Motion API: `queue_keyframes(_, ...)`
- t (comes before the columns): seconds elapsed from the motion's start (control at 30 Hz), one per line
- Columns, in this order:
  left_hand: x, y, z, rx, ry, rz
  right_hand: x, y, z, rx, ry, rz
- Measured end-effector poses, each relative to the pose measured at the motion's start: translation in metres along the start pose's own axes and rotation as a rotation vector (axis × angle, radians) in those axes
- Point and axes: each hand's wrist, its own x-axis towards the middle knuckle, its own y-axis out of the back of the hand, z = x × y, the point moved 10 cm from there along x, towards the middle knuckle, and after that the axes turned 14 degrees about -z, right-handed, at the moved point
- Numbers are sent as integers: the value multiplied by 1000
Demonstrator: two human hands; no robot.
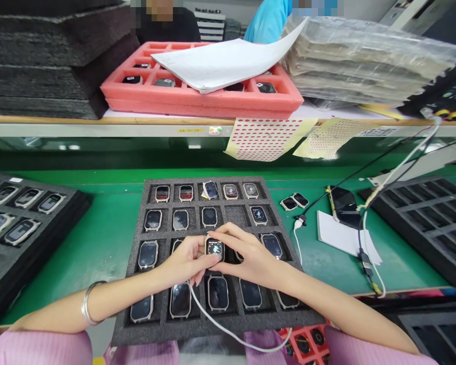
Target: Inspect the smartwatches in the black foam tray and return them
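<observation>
A lit smartwatch case point(214, 248), without a strap, is held over the middle of a dark grey foam tray point(209, 334). My left hand point(192, 261) grips it from the left, thumb on the lower part of its screen. My right hand point(247, 253) closes around its right side, with fingertips at the top and bottom edges. A white cable point(228, 332) comes out below my left hand and loops to the right; its end by the hand is hidden. More watches lie in the tray's compartments, such as one dark watch point(218, 292) just below my hands.
Two watches point(294, 201) lie right of the tray, near white paper point(345, 235) and hanging cables point(363, 228). Foam trays flank both sides, the left one point(79, 197) holding watches. On the shelf stand a pink foam tray point(197, 106) and black foam stacks point(41, 86). Two people are behind.
</observation>
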Motion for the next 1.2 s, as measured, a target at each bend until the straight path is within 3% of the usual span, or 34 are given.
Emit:
queue_keyframes(0.2, 5, -1, -4, 41, 19, -15, 4, 7, 8, 63, -57, -38)
queue_keyframes(0.33, 7, -6, 1, 34, 16, -60, 7, 42, 37, 81, -124, 19)
queue_keyframes(0.47, 6, -8, 4, 12, 62, -60, -1, 68, 67, -120, -221, 69)
queue_keyframes(0.6, 4, -9, 5, -1, 77, -55, -7, 60, 60, -376, -223, -61)
queue_keyframes(0.8, -5, -7, -13, 2, 77, -48, 8, 49, 18, -746, -259, -183)
queue_keyframes(1.03, 6, 9, -34, 1, 17, -69, 55, 7, 18, -849, -197, -295)
queue_keyframes(1.2, 7, 10, -32, -72, -17, -84, 56, 19, 23, -761, -213, -261)
